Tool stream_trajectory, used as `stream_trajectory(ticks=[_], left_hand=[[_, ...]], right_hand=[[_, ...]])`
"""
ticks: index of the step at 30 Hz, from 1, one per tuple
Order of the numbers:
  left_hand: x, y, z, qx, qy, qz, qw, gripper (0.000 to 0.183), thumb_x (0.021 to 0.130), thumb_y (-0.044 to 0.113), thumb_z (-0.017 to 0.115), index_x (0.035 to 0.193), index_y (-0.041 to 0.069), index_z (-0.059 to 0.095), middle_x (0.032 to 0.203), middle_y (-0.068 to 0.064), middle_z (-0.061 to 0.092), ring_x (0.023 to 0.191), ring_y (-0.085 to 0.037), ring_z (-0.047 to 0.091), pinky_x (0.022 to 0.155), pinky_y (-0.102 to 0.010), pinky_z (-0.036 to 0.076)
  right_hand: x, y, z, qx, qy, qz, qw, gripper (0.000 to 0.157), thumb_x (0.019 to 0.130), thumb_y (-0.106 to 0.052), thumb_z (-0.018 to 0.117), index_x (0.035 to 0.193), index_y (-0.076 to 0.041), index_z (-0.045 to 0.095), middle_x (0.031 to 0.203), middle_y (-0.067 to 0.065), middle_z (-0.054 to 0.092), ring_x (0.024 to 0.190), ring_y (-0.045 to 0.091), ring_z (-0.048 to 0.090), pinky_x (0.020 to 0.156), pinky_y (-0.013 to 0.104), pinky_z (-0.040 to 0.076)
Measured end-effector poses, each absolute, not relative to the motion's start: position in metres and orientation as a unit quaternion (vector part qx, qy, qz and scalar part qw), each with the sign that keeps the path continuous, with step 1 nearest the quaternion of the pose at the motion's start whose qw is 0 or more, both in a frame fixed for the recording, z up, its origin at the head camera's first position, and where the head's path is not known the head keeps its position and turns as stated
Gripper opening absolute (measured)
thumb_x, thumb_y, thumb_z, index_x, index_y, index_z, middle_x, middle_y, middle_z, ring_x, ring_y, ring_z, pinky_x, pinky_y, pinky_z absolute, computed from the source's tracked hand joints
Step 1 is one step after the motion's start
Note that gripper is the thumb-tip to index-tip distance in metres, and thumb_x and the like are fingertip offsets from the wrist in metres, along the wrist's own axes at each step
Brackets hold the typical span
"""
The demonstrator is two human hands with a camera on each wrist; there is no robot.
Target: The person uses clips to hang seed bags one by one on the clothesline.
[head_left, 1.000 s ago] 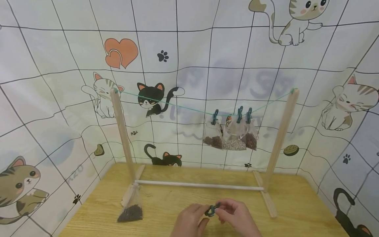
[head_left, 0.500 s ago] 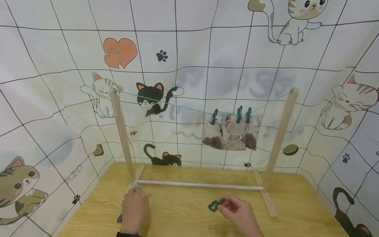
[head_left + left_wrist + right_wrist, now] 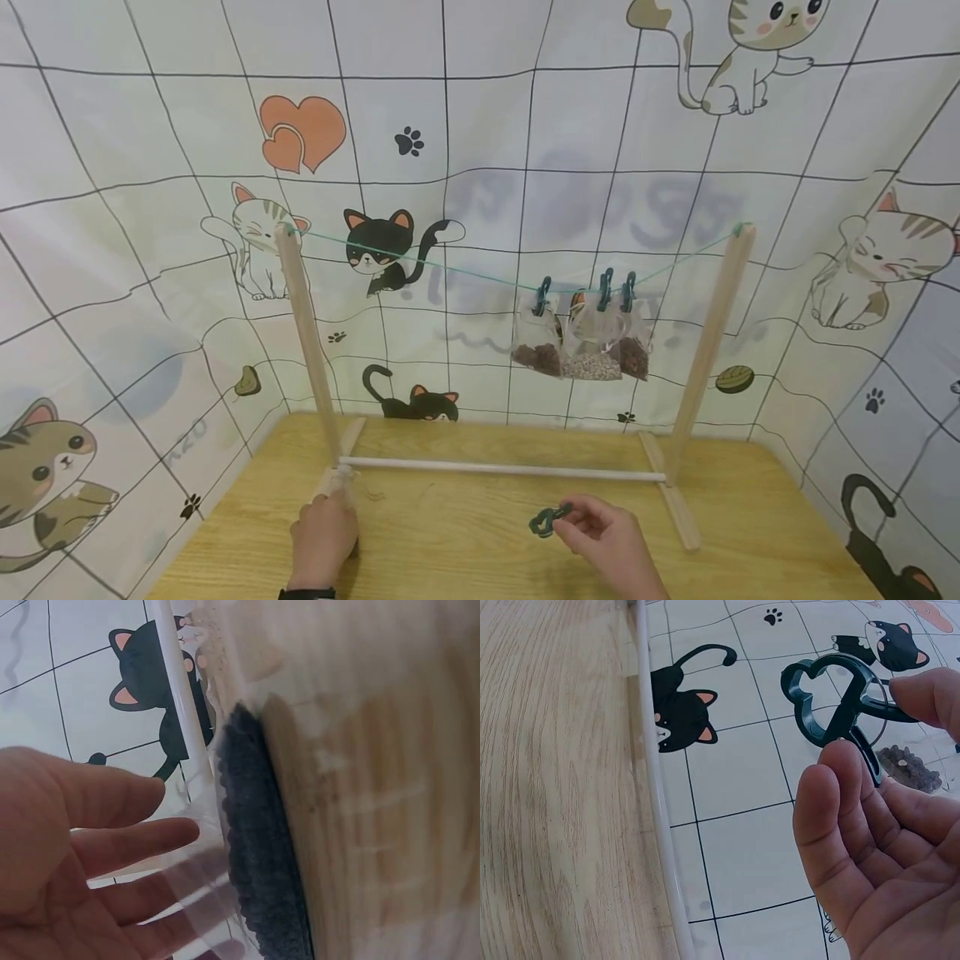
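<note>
My right hand (image 3: pixel 611 542) pinches a dark green plastic clip (image 3: pixel 847 712) by its handles, thumb on one handle and fingers at the other. The clip has a rounded, lobed jaw and a thin wire ring. At the left my left hand (image 3: pixel 326 537) is at a clear bag of dark grains (image 3: pixel 259 840) by the stand's left foot. In the left wrist view its thumb and forefinger are spread apart, and other fingers show through the clear plastic. The head view mostly hides this bag behind the hand.
A green string (image 3: pixel 450 268) runs between two wooden posts, the left post (image 3: pixel 307 333) and right post (image 3: pixel 712 350). Several clips hold bags, including a pale-grained bag (image 3: pixel 592 367), towards its right. A white rod (image 3: pixel 502 469) joins the feet on the wooden table (image 3: pixel 450 550).
My left hand has left the clip and gone left to the bag of dark grains, then shifted slightly down and left there. The right hand keeps the clip, almost still.
</note>
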State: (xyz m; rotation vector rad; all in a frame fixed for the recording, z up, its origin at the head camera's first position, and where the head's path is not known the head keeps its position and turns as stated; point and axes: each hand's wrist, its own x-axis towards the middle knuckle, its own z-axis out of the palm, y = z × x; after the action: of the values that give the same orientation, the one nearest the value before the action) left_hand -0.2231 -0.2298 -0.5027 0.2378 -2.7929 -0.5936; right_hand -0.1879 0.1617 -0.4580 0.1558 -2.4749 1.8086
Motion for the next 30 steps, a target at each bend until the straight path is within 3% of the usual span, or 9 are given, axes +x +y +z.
stream_trajectory(ticks=[2, 6, 9, 14, 17, 22, 27, 30], left_hand=[[-0.224, -0.231, -0.503, 0.079, -0.963, -0.215, 0.145, 0.021, 0.09, 0.002, 0.065, 0.106, -0.012, 0.07, 0.082, -0.021, 0.064, 0.075, -0.038, 0.064, 0.061, -0.055, 0.053], [-0.224, -0.232, -0.501, 0.071, -0.946, -0.257, 0.182, 0.015, 0.088, -0.005, 0.064, 0.101, -0.012, 0.07, 0.089, -0.024, 0.069, 0.077, -0.038, 0.069, 0.065, -0.051, 0.057], [-0.223, -0.228, -0.492, 0.066, -0.926, -0.31, 0.206, 0.02, 0.087, -0.008, 0.064, 0.106, -0.011, 0.065, 0.083, -0.019, 0.069, 0.069, -0.03, 0.066, 0.058, -0.043, 0.053], [-0.218, -0.216, -0.47, 0.06, -0.9, -0.387, 0.192, 0.04, 0.089, -0.002, 0.067, 0.127, -0.011, 0.058, 0.081, -0.009, 0.068, 0.064, -0.016, 0.059, 0.055, -0.03, 0.048], [-0.214, -0.205, -0.454, 0.033, -0.896, -0.4, 0.189, 0.031, 0.091, 0.004, 0.072, 0.118, -0.01, 0.066, 0.085, -0.008, 0.07, 0.072, -0.016, 0.062, 0.062, -0.03, 0.05], [-0.215, -0.182, -0.427, -0.027, -0.879, -0.436, 0.191, 0.01, 0.094, 0.006, 0.073, 0.101, 0.0, 0.074, 0.083, -0.005, 0.068, 0.072, -0.013, 0.058, 0.062, -0.026, 0.048], [-0.222, -0.163, -0.394, -0.091, -0.866, -0.447, 0.203, 0.006, 0.095, 0.01, 0.073, 0.097, 0.004, 0.074, 0.079, 0.0, 0.065, 0.069, -0.01, 0.056, 0.063, -0.025, 0.048], [-0.228, -0.155, -0.371, -0.132, -0.861, -0.444, 0.211, 0.005, 0.095, 0.011, 0.074, 0.092, 0.007, 0.072, 0.078, 0.001, 0.065, 0.07, -0.011, 0.056, 0.066, -0.025, 0.049]], right_hand=[[-0.188, 0.162, -0.458, 0.051, -0.805, 0.59, 0.036, 0.033, 0.089, -0.015, 0.081, 0.115, 0.004, 0.072, 0.088, 0.007, 0.069, 0.072, 0.01, 0.065, 0.061, 0.025, 0.055], [-0.188, 0.162, -0.458, 0.051, -0.803, 0.593, 0.034, 0.034, 0.09, -0.015, 0.081, 0.115, 0.005, 0.072, 0.088, 0.007, 0.068, 0.072, 0.01, 0.064, 0.061, 0.025, 0.055], [-0.187, 0.163, -0.456, 0.051, -0.803, 0.593, 0.034, 0.034, 0.09, -0.015, 0.081, 0.116, 0.005, 0.072, 0.089, 0.007, 0.069, 0.073, 0.01, 0.064, 0.062, 0.025, 0.056], [-0.186, 0.166, -0.449, 0.058, -0.811, 0.581, 0.046, 0.031, 0.09, -0.015, 0.081, 0.114, 0.003, 0.073, 0.088, 0.005, 0.07, 0.073, 0.009, 0.064, 0.067, 0.024, 0.057], [-0.189, 0.17, -0.436, 0.082, -0.827, 0.552, 0.068, 0.029, 0.09, -0.016, 0.081, 0.113, -0.001, 0.074, 0.086, 0.001, 0.07, 0.073, 0.007, 0.064, 0.067, 0.024, 0.056], [-0.202, 0.175, -0.395, 0.178, -0.847, 0.476, 0.157, 0.026, 0.089, -0.012, 0.081, 0.113, -0.002, 0.074, 0.084, -0.006, 0.07, 0.072, 0.002, 0.063, 0.066, 0.024, 0.055], [-0.219, 0.178, -0.341, 0.293, -0.819, 0.416, 0.265, 0.025, 0.085, 0.0, 0.082, 0.109, 0.001, 0.074, 0.082, -0.005, 0.071, 0.07, 0.002, 0.063, 0.061, 0.023, 0.056], [-0.228, 0.177, -0.307, 0.33, -0.81, 0.382, 0.3, 0.025, 0.085, 0.001, 0.081, 0.108, 0.0, 0.074, 0.081, -0.005, 0.071, 0.07, 0.002, 0.064, 0.061, 0.022, 0.056]])
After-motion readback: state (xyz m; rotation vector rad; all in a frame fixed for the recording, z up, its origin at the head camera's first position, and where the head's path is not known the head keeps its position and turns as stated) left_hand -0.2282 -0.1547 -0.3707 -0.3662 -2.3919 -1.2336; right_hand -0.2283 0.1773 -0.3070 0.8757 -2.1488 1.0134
